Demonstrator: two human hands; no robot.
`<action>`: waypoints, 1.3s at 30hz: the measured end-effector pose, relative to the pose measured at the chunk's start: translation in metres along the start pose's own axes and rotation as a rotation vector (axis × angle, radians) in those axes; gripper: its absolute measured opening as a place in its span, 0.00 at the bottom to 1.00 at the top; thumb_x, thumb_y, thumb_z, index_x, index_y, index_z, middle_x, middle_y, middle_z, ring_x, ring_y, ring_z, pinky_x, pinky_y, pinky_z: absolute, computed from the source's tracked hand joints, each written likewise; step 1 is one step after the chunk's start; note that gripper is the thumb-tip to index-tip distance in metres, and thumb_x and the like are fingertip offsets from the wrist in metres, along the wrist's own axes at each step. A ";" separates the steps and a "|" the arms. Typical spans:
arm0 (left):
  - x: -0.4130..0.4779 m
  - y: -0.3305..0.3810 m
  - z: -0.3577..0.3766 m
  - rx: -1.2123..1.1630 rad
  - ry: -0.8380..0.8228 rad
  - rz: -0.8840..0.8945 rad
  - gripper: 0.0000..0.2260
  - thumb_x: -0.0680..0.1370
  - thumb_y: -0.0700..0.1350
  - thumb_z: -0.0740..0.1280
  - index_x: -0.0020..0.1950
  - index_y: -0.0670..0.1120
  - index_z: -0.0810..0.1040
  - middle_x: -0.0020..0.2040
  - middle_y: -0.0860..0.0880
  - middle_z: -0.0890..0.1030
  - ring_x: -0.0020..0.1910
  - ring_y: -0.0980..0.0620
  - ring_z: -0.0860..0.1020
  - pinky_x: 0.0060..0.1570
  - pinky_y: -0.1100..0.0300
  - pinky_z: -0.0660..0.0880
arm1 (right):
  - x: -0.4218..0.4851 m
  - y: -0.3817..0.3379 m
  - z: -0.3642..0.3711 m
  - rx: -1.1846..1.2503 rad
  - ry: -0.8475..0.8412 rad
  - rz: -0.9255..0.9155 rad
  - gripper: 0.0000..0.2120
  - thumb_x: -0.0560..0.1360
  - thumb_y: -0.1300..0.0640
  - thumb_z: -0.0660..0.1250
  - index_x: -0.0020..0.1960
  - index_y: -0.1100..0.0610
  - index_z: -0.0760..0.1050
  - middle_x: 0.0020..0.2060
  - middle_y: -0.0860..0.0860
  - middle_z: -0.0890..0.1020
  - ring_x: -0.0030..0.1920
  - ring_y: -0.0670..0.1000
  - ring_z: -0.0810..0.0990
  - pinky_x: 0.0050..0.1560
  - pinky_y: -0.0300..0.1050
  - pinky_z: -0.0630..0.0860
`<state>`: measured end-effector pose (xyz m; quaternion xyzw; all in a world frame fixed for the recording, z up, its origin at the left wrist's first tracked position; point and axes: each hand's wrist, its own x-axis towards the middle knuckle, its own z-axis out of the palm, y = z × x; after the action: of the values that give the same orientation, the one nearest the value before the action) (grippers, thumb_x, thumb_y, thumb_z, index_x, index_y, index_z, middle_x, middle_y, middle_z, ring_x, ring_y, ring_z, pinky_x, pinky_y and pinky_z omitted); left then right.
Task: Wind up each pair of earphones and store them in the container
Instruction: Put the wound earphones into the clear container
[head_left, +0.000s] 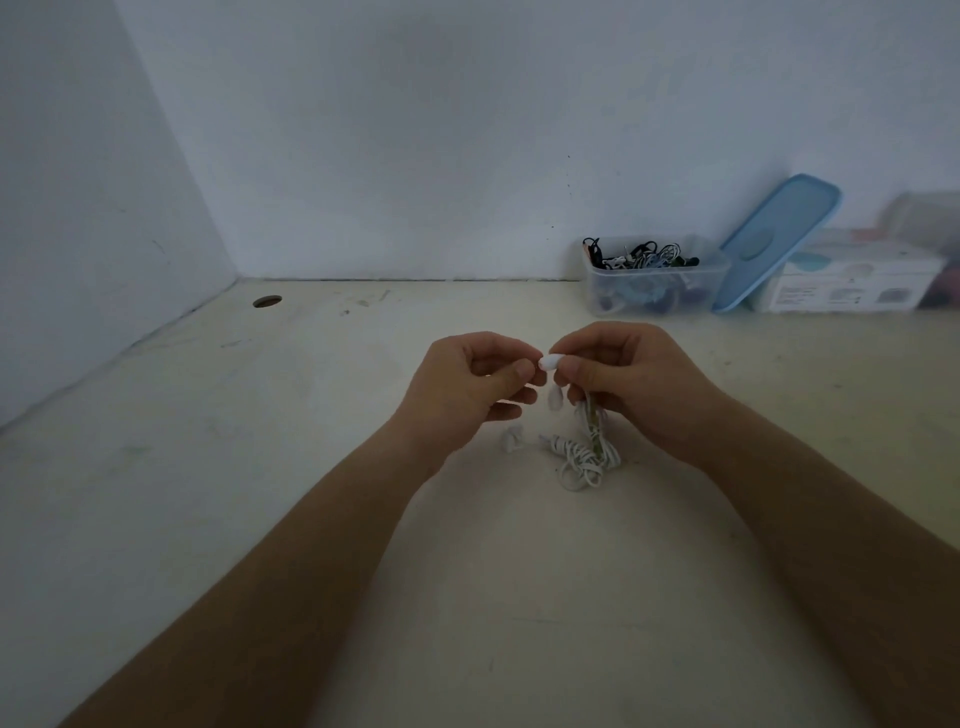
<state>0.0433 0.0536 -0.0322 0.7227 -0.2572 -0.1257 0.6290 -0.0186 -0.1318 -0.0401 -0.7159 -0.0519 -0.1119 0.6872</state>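
Pinching one bud of the white earphones (587, 460) in the right hand (623, 382), just above the tabletop (260, 457) — with the cord trailing into a loose tangle lying there. Curled close beside that bud with the left hand (475, 387); gripping or merely touching, hard to say (dim, small view). Likely to tighten the knots if pulled hard — or to lose a slack coil before reaching the container (654, 283) near the wall.

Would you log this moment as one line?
right hand pinches white earbud | left hand beside it | cable tangled on table | container open
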 end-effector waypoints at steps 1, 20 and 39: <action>0.001 -0.001 0.001 0.094 0.035 0.042 0.05 0.79 0.39 0.68 0.52 0.46 0.83 0.44 0.48 0.86 0.42 0.54 0.83 0.40 0.63 0.80 | 0.000 0.000 -0.001 0.018 0.011 0.006 0.15 0.66 0.55 0.74 0.50 0.61 0.83 0.37 0.56 0.84 0.35 0.50 0.79 0.40 0.40 0.77; 0.023 0.015 0.024 0.227 0.045 0.141 0.11 0.73 0.43 0.77 0.53 0.44 0.82 0.46 0.51 0.85 0.38 0.62 0.81 0.37 0.70 0.74 | 0.010 -0.018 -0.012 0.028 0.227 -0.042 0.07 0.74 0.63 0.73 0.52 0.63 0.82 0.41 0.61 0.86 0.41 0.56 0.85 0.52 0.53 0.80; 0.142 0.051 0.070 0.207 0.105 0.055 0.08 0.72 0.40 0.75 0.47 0.48 0.78 0.44 0.44 0.84 0.37 0.48 0.82 0.38 0.56 0.81 | 0.084 -0.058 -0.105 0.052 0.485 -0.023 0.08 0.72 0.63 0.75 0.50 0.65 0.82 0.42 0.64 0.85 0.42 0.55 0.85 0.49 0.45 0.82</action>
<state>0.1156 -0.0848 0.0256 0.7821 -0.2549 -0.0432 0.5670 0.0403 -0.2404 0.0391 -0.6494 0.1035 -0.2871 0.6965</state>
